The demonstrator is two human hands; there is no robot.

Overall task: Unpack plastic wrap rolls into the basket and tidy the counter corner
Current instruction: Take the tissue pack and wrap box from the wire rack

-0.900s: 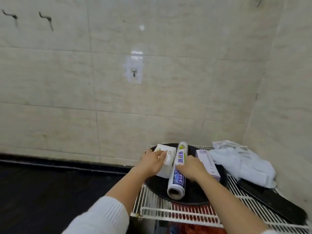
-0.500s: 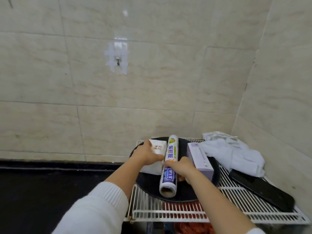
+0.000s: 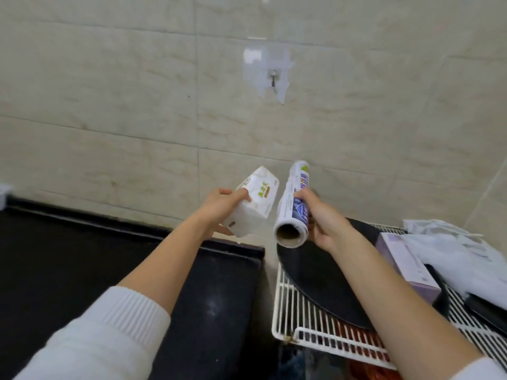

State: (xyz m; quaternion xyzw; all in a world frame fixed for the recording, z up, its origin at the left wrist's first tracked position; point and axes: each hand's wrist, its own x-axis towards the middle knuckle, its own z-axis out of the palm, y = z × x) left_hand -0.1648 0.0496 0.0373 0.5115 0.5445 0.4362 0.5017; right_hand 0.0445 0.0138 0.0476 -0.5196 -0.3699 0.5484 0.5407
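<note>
both items up off the black round tray (image 3: pixel 323 272) since a moment ago, when roll and pack lay flat on it under the hands — now carried left, clear above the gap between rack and counter.

largest first: pale beige wall tiles (image 3: pixel 109 91), glossy, faintly veined, meeting in a corner at far right. below left, black counter (image 3: pixel 82 256), smooth and dark, bare across its whole visible width, ending in a square edge just beside the rack. white wire rack (image 3: pixel 301 333), thin parallel bars with a raised front rim, bearing the tray, matte and disc-shaped, now bare on its near-left half. crumpled white cloth (image 3: pixel 452 250) at right, soft folds, lapping over a lavender box (image 3: pixel 406 261) lying on the tray's right side. clear adhesive hook (image 3: pixel 273 76) on the wall, film ragged at the edges.

left hand (image 3: pixel 219 207), white ribbed sleeve pushed back, fingers wrapped around a white tissue pack (image 3: pixel 253 201), soft plastic, rectangular, tilted. right hand (image 3: pixel 321 220) closed around the plastic wrap roll (image 3: pixel 293 204) mid-length, thumb on top — cylinder with hollow cardboard core facing the camera, blue-and-white label, far end angled up toward the wall. pack and roll near each other, not touching.
</note>
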